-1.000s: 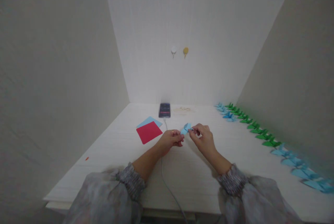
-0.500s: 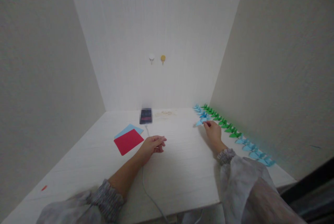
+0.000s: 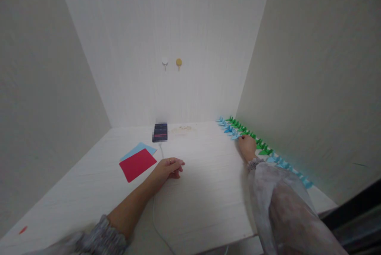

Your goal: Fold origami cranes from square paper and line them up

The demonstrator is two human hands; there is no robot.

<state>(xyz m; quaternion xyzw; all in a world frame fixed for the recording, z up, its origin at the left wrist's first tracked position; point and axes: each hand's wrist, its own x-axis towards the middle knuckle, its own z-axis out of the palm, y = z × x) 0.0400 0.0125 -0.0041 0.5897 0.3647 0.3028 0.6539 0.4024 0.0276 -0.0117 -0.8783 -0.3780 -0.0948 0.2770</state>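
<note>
My right hand (image 3: 247, 147) is at the near end of a short row of blue folded paper cranes. Its fingertips pinch the edge of a light blue paper crane (image 3: 235, 137), which rests at or just above the table; exact contact is hard to tell. Just beyond it sits a darker blue crane (image 3: 228, 131). My left hand (image 3: 168, 170) hovers over the middle of the table, fingers loosely bent and a little apart, with nothing visible in them. To its left lies a red paper sheet (image 3: 138, 165), partly covering a light blue sheet (image 3: 139, 148).
Several green cranes (image 3: 264, 152) and light blue cranes (image 3: 285, 165) line the right wall. A phone (image 3: 160, 132) with a white cable (image 3: 154, 219) lies near the back wall. Two hooks (image 3: 178, 62) hang there. An orange scrap (image 3: 23, 230) lies at the left edge.
My right hand has carried the light blue crane forward, up against the end of the blue row. My left hand stays nearly in place. The whole view has swung slightly right.
</note>
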